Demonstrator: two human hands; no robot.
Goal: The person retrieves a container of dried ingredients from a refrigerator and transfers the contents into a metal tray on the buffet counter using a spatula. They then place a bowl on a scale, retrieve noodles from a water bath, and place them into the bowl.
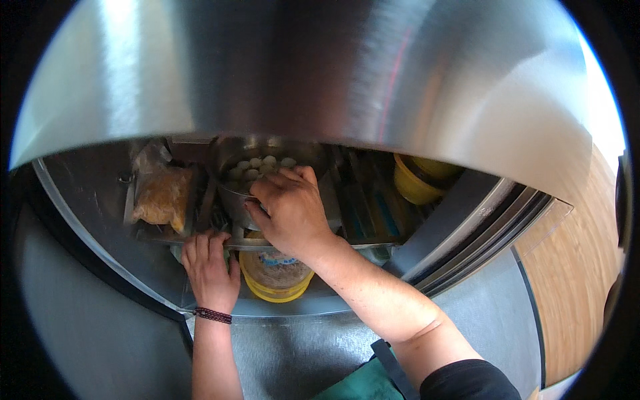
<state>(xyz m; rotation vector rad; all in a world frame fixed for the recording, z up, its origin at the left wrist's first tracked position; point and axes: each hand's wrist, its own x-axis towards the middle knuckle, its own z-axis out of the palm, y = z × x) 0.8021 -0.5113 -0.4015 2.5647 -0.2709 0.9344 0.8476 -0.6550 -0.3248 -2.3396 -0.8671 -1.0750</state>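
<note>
My right hand (292, 210) is at the near rim of a round metal pot (235, 205). Its thumb lies outside the wall and its fingers curl over the rim. Inside the pot are several pale, round, egg-like items (256, 163), partly covered by this hand. My left hand (211, 265) rests its fingertips on the front edge of the wire shelf (345, 246), left of the pot, with the thumb apart. Below that edge, between my hands, sits a yellow-rimmed round tub (276, 280) with a clear lid bearing print.
Left of the pot is a clear plastic bag of orange-brown food (162, 195). A yellow bucket (417, 180) stands at the shelf's right. A brushed-metal panel (300, 70) overhangs the opening. The door seal (480, 240) runs along the right, beyond it a wood-look floor (570, 280).
</note>
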